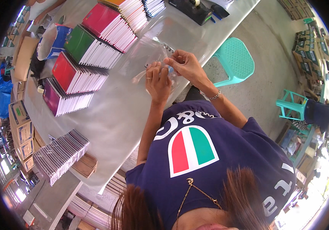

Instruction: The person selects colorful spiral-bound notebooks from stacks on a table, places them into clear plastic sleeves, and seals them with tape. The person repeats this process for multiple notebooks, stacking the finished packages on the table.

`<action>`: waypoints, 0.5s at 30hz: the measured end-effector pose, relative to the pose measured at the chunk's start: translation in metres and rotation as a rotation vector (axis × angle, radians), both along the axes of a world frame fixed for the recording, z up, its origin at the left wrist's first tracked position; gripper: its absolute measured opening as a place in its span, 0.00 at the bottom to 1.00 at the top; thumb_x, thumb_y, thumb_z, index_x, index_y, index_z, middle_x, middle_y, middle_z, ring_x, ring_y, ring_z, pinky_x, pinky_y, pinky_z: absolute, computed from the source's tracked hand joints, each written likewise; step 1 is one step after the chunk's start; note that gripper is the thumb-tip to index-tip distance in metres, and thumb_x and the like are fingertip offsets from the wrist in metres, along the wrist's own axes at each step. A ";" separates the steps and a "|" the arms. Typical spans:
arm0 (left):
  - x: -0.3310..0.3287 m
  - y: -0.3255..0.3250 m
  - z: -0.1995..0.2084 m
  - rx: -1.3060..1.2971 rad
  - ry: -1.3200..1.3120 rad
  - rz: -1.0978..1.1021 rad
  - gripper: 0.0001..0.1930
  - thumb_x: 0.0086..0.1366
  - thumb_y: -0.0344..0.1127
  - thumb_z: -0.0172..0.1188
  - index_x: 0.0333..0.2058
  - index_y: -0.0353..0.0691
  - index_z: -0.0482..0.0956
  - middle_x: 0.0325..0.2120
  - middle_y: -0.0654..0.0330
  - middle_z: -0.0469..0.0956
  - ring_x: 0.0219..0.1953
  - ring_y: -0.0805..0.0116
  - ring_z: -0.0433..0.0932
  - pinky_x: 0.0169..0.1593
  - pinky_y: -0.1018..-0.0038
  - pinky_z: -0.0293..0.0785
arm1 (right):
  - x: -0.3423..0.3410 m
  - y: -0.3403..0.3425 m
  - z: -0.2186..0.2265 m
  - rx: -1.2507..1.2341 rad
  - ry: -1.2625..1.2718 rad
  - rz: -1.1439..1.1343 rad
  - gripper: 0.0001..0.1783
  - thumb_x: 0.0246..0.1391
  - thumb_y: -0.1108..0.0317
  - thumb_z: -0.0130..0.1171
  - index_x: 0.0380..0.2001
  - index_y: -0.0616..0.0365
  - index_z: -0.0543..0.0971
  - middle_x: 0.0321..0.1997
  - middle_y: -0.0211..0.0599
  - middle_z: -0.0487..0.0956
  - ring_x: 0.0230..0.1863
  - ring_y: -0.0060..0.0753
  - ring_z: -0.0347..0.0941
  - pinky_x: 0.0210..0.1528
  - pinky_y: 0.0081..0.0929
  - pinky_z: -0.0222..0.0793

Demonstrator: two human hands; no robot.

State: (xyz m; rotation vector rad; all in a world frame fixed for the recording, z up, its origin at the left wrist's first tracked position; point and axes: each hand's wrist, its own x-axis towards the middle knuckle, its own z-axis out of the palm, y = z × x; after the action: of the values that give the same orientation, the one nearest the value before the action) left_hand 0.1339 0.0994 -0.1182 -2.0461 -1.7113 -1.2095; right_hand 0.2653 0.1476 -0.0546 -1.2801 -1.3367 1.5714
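Note:
Over the near edge of the table, my two hands work close together at a clear plastic bag (pixel 143 51). My right hand (pixel 189 67) has thumb and fingertips pinched on the plastic. Just left of it, my left hand (pixel 158 82) lies with bent fingers on the same plastic, its fingertips closed against it. A short piece of dark spiral binding (pixel 167 48) shows beside my right fingertips. What lies beneath my fingers is hidden, and glare blurs the outline of the plastic.
Stacks of spiral notebooks stand left of my hands, among them a purple (pixel 59 99), a red (pixel 66 73) and a green one (pixel 82 44). A plastic-wrapped stack (pixel 61 153) sits lower left. Beyond the table edge stands a turquoise stool (pixel 235 59). Another person's arm (pixel 49 11) shows far left.

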 end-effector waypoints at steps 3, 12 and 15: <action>0.000 0.000 0.000 0.020 -0.016 -0.004 0.12 0.47 0.23 0.61 0.33 0.41 0.77 0.37 0.57 0.76 0.46 0.57 0.75 0.54 0.60 0.74 | -0.003 -0.001 -0.003 0.041 -0.091 -0.034 0.17 0.55 0.58 0.66 0.25 0.62 0.76 0.19 0.24 0.73 0.22 0.12 0.63 0.22 0.18 0.60; 0.000 0.001 0.002 0.024 -0.022 -0.004 0.05 0.56 0.24 0.61 0.31 0.41 0.76 0.34 0.59 0.75 0.45 0.57 0.76 0.51 0.60 0.75 | -0.005 0.000 -0.012 0.086 -0.240 -0.088 0.17 0.50 0.63 0.67 0.20 0.64 0.75 0.17 0.28 0.72 0.21 0.15 0.62 0.22 0.21 0.60; 0.000 0.002 -0.002 0.010 -0.041 0.015 0.06 0.59 0.27 0.62 0.34 0.44 0.75 0.34 0.59 0.75 0.45 0.57 0.76 0.51 0.61 0.75 | -0.009 -0.001 -0.006 0.102 -0.279 -0.095 0.17 0.49 0.63 0.68 0.20 0.64 0.75 0.16 0.28 0.71 0.22 0.15 0.62 0.23 0.22 0.60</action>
State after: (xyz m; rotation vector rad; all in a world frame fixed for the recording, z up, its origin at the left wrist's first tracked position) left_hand 0.1341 0.1010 -0.1206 -2.0128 -1.7318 -1.2608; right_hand 0.2565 0.1464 -0.0602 -1.5161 -1.4819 1.2772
